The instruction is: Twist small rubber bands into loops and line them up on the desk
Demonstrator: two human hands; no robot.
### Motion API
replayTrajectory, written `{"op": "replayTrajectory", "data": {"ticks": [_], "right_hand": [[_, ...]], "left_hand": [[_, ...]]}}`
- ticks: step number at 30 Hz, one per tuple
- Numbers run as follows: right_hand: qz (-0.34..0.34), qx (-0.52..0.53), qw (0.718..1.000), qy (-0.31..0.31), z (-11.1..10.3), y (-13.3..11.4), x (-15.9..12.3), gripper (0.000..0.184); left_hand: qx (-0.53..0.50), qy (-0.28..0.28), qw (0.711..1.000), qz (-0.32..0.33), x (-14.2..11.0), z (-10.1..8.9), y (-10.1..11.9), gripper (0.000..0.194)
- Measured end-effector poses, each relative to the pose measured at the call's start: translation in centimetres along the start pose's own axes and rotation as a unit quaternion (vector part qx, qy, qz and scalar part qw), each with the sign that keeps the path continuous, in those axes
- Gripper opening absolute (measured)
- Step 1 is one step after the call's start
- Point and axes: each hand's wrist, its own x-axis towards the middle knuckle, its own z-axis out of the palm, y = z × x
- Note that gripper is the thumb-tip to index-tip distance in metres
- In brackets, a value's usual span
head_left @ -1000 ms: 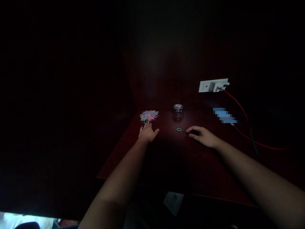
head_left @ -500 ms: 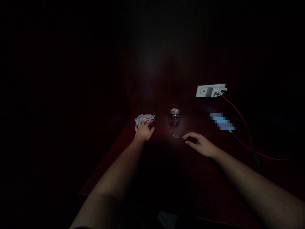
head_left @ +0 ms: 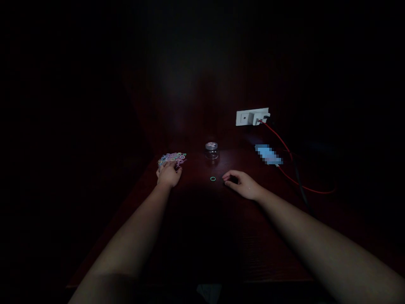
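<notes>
Small pastel hair ties (head_left: 173, 158) lie in a loose pile at the far left of the dark red table. My left hand (head_left: 168, 174) rests palm down on the near side of that pile, fingers apart and bent a little, tips partly lost among the ties. One green hair tie (head_left: 213, 180) lies alone on the tabletop between my hands. Just right of it is my right hand (head_left: 243, 184), on its side with curved fingers and the thumb apart, nothing between them. Behind the single tie stands a clear jar (head_left: 211, 153) with its lid on.
A wall socket (head_left: 244, 118) holds a white charger (head_left: 257, 118). Its red cable (head_left: 280, 137) runs down to a pixelated blue phone-like object (head_left: 268, 155) at the right. A dark cable (head_left: 300, 183) hangs nearby. The surroundings are very dark.
The whole scene has shifted left in view as my head turned right. My left thumb has drawn slightly closer to its fingers on the pile; the right hand keeps nearly the same pose.
</notes>
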Motion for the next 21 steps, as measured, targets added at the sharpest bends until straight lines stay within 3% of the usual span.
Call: {"op": "replayTrajectory", "data": {"ticks": [7, 16, 21], "right_hand": [[-0.007, 0.005, 1.0, 0.006, 0.1, 0.5, 0.2, 0.022], [0.0, -0.002, 1.0, -0.002, -0.1, 0.7, 0.3, 0.022], [0.008, -0.009, 1.0, -0.006, -0.1, 0.7, 0.4, 0.023]], "left_hand": [[-0.052, 0.083, 0.995, 0.007, -0.4, -0.7, -1.2, 0.034], [-0.046, 0.045, 0.998, -0.015, 0.1, -0.7, -1.4, 0.033], [-0.034, 0.044, 0.998, 0.023, -0.1, -1.1, -1.3, 0.025]]}}
